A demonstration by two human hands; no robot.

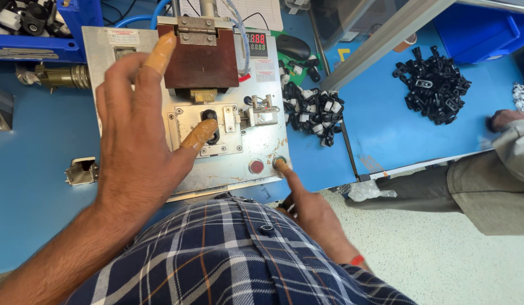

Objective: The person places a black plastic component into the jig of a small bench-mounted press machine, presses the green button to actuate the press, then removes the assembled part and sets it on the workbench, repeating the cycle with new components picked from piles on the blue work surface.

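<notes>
Hidden or unclear: the small black part (210, 125) seated in the fixture plate (208, 129) is partly covered by the left thumb, so its shape cannot be made out. The lower edge of the press base (132, 45) is cut off by the person's plaid shirt (228, 254). The co-worker's hand (503, 120) at far right is cut by the frame edge; what it touches is unclear.

Left hand (135, 133): spread flat above the metal base, fingers extended, grip released, holding nothing. Rubber cots cover the forefinger tip and the thumb tip; the thumb tip lies on the fixture plate, touching or just over the black part.

Right hand (307, 209): forefinger extended, remaining fingers curled under, grasping nothing. The cot-covered fingertip rests on the round button (280, 164) at the base's near right corner, just beside a red button (256, 166).

Press: brown block (201, 59) hangs above the fixture plate; a red-digit display (257, 42) sits just right of it.

Containers: blue bin (30, 25) at upper left, holding black and white parts, only partly in view. Blue bin (476, 31) at upper right, contents not visible.

Loose stock on the blue bench (36, 169): heap of black-and-white parts (313, 110) just right of the press; heap of black parts (434, 85) well apart, farther right. A small metal bracket (81, 171) lies left of the base.
</notes>
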